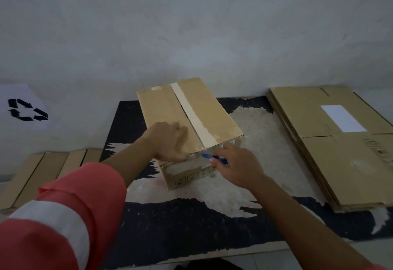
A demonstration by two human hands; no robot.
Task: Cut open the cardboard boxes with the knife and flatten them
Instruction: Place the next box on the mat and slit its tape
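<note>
- Presses the left hand (168,140), fingers straight, on top of the taped brown cardboard box (214,110) at the middle of the worn black mat (170,223).
- Grips the slim blue knife (207,156) in the right hand (236,167), fingers curled, tip at the box's near top edge.

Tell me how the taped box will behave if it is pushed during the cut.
Probably light and apt to slide: the left hand presses down on the box as if steadying it. With tape across its top seam, it should stay fairly stiff. Wide and low, it seems unlikely to tip.
</note>
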